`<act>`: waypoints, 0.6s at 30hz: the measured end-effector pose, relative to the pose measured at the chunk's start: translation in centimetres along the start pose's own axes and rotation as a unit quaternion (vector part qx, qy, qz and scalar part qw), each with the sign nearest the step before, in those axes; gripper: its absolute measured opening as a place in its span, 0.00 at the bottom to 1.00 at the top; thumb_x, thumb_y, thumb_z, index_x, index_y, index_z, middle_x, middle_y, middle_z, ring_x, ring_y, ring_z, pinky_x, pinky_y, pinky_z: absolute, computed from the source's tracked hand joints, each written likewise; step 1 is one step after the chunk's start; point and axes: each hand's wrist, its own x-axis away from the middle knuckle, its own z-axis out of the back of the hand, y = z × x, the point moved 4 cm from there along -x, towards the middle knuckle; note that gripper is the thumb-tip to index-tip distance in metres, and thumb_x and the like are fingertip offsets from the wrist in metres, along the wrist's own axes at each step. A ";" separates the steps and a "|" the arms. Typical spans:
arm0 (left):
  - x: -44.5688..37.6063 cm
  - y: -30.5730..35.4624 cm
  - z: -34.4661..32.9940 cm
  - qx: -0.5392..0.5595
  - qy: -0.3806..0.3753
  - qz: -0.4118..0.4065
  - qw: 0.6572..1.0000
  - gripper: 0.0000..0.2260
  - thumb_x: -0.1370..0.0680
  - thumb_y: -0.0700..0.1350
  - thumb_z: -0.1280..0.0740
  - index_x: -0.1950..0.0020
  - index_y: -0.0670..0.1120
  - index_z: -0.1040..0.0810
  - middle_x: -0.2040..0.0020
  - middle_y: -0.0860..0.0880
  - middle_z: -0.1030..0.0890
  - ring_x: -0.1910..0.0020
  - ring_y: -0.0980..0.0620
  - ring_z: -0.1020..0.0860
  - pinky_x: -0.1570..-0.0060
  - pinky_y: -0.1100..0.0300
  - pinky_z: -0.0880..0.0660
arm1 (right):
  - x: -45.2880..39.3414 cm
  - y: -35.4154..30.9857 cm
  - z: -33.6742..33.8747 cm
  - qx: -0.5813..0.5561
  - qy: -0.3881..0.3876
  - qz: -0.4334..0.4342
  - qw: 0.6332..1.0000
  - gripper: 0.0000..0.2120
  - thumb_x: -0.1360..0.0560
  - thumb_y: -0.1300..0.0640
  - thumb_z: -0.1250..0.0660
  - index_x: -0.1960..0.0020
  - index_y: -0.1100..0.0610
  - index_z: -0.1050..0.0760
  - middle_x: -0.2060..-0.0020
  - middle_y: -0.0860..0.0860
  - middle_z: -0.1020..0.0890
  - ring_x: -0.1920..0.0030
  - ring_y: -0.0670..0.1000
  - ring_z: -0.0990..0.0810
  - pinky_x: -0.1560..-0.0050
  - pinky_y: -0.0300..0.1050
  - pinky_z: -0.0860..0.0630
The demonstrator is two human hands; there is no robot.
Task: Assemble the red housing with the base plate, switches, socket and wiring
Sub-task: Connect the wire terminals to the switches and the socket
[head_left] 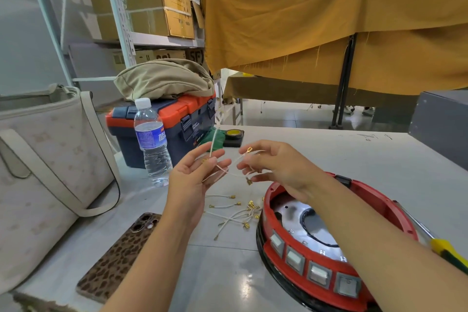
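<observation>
The round red housing (369,195) lies on the table at lower right, with a shiny metal base plate (291,210) inside and several white rocker switches (295,259) along its near rim. Both hands are raised above the table, left of the housing. My left hand (192,180) and my right hand (276,167) pinch thin white wires (229,168) with brass terminals strung between them. One wire rises from the left fingers. More white wires (235,213) with brass ends lie loose on the table below the hands.
A leopard-print phone (119,258) lies near the front left. A water bottle (152,142), an orange-and-blue toolbox (187,119) and a beige bag (45,167) stand to the left. A yellow-handled screwdriver (445,251) lies right of the housing. A tape roll (234,134) sits behind the hands.
</observation>
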 end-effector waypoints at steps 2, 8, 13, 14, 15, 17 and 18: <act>0.2 -0.2 -0.5 -0.006 -0.023 0.012 1.000 0.11 0.24 0.32 0.36 0.45 0.42 0.22 0.52 0.43 0.15 0.56 0.47 0.16 0.60 0.62 0.20 | 0.2 -0.2 -0.1 0.028 -0.013 0.010 0.999 0.05 0.26 0.61 0.31 0.50 0.57 0.20 0.64 0.52 0.15 0.63 0.46 0.18 0.60 0.38 0.22; 0.6 -0.7 -1.4 -0.030 -0.057 0.027 0.998 0.08 0.26 0.36 0.34 0.49 0.41 0.20 0.57 0.44 0.15 0.57 0.49 0.16 0.61 0.61 0.20 | 1.3 -0.1 0.8 0.064 0.004 0.013 0.998 0.01 0.27 0.63 0.30 0.57 0.61 0.20 0.70 0.51 0.17 0.69 0.45 0.21 0.66 0.34 0.24; 0.6 -1.1 -2.8 -0.030 -0.061 0.029 0.997 0.07 0.26 0.34 0.34 0.53 0.42 0.18 0.64 0.46 0.18 0.63 0.52 0.18 0.62 0.60 0.21 | 2.5 0.0 2.2 0.029 0.027 0.010 0.999 0.02 0.25 0.64 0.33 0.56 0.61 0.22 0.67 0.54 0.16 0.68 0.47 0.20 0.65 0.36 0.23; 0.7 -1.2 -3.1 -0.031 -0.063 0.029 0.997 0.07 0.25 0.34 0.35 0.54 0.42 0.18 0.65 0.47 0.18 0.63 0.52 0.18 0.63 0.60 0.21 | 2.9 0.0 2.6 0.025 0.032 0.013 0.999 0.03 0.24 0.64 0.34 0.55 0.62 0.23 0.66 0.55 0.16 0.68 0.47 0.19 0.65 0.36 0.24; 0.7 -1.2 -3.2 -0.034 -0.064 0.029 0.997 0.08 0.25 0.34 0.35 0.54 0.42 0.18 0.65 0.47 0.19 0.63 0.52 0.18 0.63 0.60 0.21 | 3.1 0.0 2.8 0.029 0.036 0.016 0.999 0.03 0.24 0.63 0.34 0.54 0.63 0.23 0.66 0.56 0.15 0.67 0.47 0.19 0.65 0.35 0.24; 0.8 -1.4 -3.8 -0.041 -0.069 0.030 0.996 0.07 0.24 0.34 0.35 0.53 0.42 0.19 0.65 0.47 0.19 0.62 0.52 0.18 0.63 0.60 0.21 | 3.8 0.0 3.4 0.057 0.039 0.017 0.997 0.05 0.24 0.63 0.35 0.52 0.62 0.21 0.64 0.56 0.15 0.66 0.48 0.18 0.63 0.35 0.23; 0.9 -1.5 -4.1 -0.043 -0.072 0.032 0.996 0.07 0.25 0.34 0.35 0.52 0.42 0.19 0.65 0.47 0.19 0.62 0.52 0.18 0.63 0.60 0.21 | 4.1 0.0 3.7 0.070 0.039 0.016 0.997 0.05 0.24 0.62 0.34 0.52 0.62 0.20 0.64 0.56 0.15 0.65 0.48 0.18 0.63 0.36 0.22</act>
